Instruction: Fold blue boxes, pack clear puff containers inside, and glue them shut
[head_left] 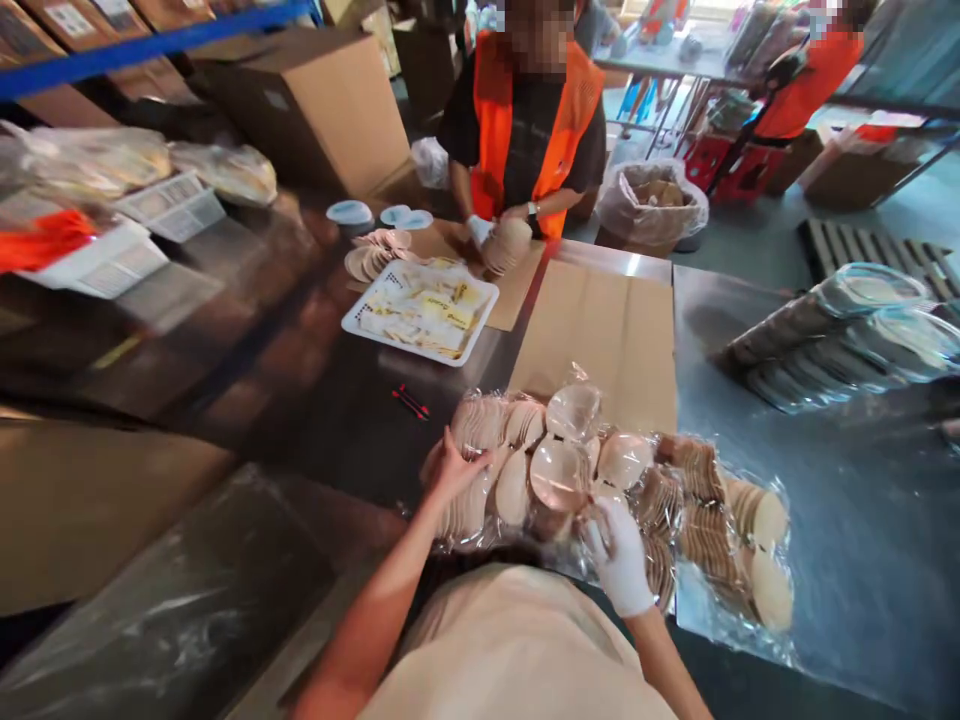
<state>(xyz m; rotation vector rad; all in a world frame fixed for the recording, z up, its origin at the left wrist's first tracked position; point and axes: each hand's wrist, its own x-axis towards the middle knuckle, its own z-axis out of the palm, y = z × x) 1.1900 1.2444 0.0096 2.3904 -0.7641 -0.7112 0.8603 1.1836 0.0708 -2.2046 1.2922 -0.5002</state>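
While your bare left hand (452, 468) rests spread on the left end of the clear plastic bag (615, 480) of tan round discs, your gloved right hand (621, 565) pinches the bag's film near its near edge. Bag lies at the near side of the metal table (825, 500), its right end close to the table's near edge; discs too many to count. Open surface: flat cardboard sheet (607, 330) just beyond, bare metal to the right. One white tray (420, 310) farther left. Two red-and-black pens (410, 402) between tray and bag. One co-worker in an orange vest (525, 120) stands at the far side.
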